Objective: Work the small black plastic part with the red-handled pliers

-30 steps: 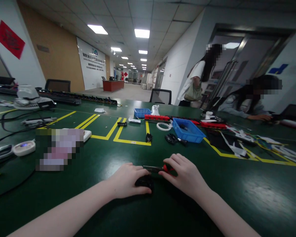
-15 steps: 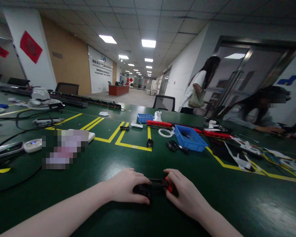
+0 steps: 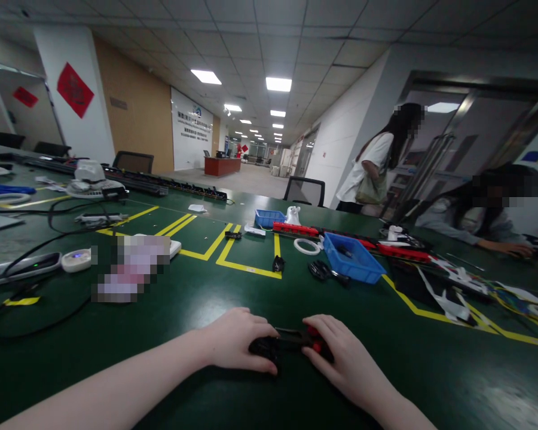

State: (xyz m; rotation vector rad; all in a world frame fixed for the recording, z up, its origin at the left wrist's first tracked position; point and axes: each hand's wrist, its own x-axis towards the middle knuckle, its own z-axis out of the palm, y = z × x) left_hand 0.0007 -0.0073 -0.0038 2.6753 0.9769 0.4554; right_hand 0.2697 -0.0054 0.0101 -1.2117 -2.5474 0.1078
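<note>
The red-and-black tool (image 3: 293, 338) is at the near side of the table (image 3: 233, 289), its red end gripped by the right hand (image 3: 338, 352). The left hand (image 3: 237, 340) is clamped on a black bundle (image 3: 263, 348). A blue bin (image 3: 363, 272) stands beyond.

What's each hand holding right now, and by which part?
The right hand holds a red-and-black tool by its red end. The left hand grips a black bundle; exactly where is hidden.
</note>
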